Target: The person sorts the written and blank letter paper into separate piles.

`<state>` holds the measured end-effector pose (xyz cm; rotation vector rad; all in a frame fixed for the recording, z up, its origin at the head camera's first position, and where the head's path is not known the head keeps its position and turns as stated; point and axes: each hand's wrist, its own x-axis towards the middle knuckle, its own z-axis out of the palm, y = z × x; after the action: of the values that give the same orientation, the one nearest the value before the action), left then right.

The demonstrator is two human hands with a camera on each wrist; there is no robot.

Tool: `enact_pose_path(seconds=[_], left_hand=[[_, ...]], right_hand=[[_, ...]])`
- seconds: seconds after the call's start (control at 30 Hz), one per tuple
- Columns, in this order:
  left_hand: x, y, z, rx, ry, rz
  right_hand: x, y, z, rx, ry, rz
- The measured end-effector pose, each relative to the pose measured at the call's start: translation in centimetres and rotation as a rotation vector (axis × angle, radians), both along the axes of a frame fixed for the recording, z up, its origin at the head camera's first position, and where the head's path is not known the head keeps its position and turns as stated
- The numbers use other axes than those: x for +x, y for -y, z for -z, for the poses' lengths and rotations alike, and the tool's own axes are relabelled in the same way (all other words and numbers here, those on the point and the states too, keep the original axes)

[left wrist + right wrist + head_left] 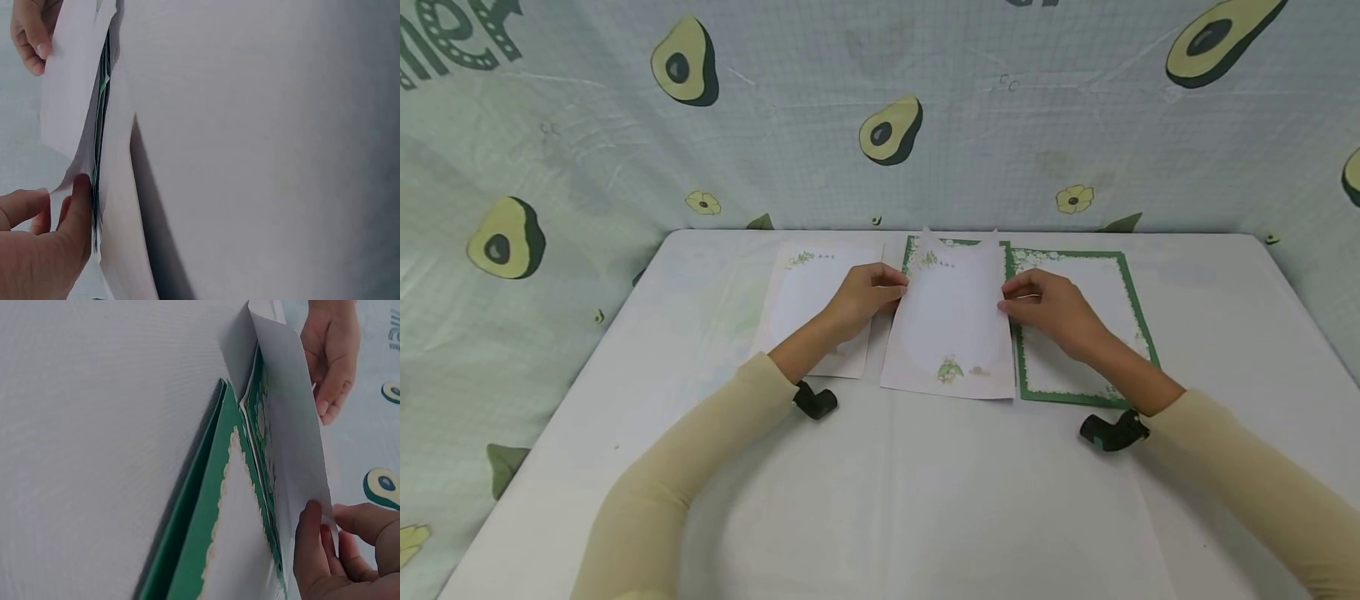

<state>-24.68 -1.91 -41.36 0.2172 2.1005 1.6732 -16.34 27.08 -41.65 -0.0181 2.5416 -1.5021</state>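
Observation:
A sheet of pale decorated paper [955,325], printed with small green sprigs, is held by its two side edges. My left hand [871,298] pinches the left edge and my right hand [1052,308] pinches the right edge between thumb and fingers. In the right wrist view the sheet [290,419] stands bowed, raised above green-bordered paper [261,431]. Beneath the held sheet in the head view, a green border [958,242] shows along the top. Most of that lower paper is hidden.
Left of the held sheet lies another pale sprig-printed sheet [805,292], partly under my left forearm. On the right lies a green-bordered sheet [1075,383], partly under my right hand and forearm. All rest on a white table [955,500] against an avocado-print cloth [790,150].

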Motion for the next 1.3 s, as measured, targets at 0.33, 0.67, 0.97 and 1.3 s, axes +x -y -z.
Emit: enact_pose_path(seconds=[0.33,0.67,0.97,1.3], left_hand=[[-0.1,0.4,-0.5,0.090,0.047,-0.072],[0.2,0.1,-1.5,0.149,-0.011,-0.124],[0.4,0.6,-1.8,0.182,-0.063,-0.169],[0.3,1.7,-2.1,0.249,-0.136,-0.225]], right_hand=[[0.6,-0.2,-0.3,-0.138,-0.036,0.059],[1.0,0.0,-0.8,-0.151,-0.144,0.129],[1.2,0.4,-0.8,-0.147,-0.219,0.134],[1.4,1.4,-0.8,-0.184,-0.336,0.164]])
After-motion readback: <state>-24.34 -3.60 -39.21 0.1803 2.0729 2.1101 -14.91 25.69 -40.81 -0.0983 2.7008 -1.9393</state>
